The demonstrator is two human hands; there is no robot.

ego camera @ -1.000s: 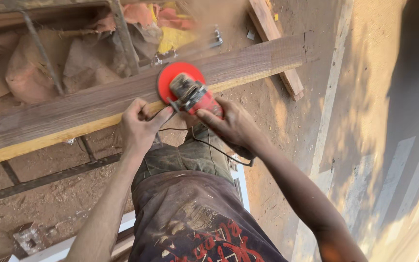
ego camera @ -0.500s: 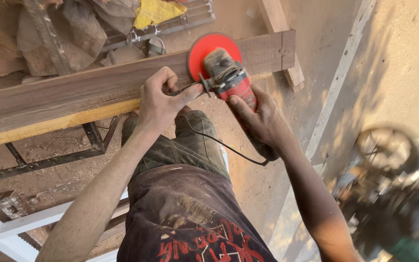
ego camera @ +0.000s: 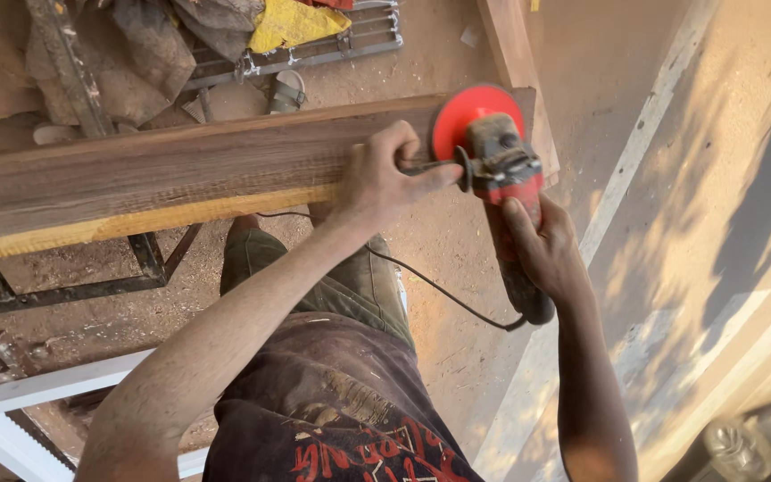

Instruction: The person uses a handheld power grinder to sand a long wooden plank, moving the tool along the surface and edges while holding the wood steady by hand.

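I see both hands, left hand (ego camera: 385, 178) and right hand (ego camera: 542, 250), clamped on the red grinder (ego camera: 493, 165) at the plank (ego camera: 180, 174)'s right end; sacks (ego camera: 118, 54) lie beyond.

Warm, low sunlight from the right casts long shadows across the ground (ego camera: 716, 178); the lower-right corner blurs.

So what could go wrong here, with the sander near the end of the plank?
The red disc sits at the end of the plank; it might slip off the edge. The cord hangs by the leg and could snag. The left hand grips the side handle close to the disc.
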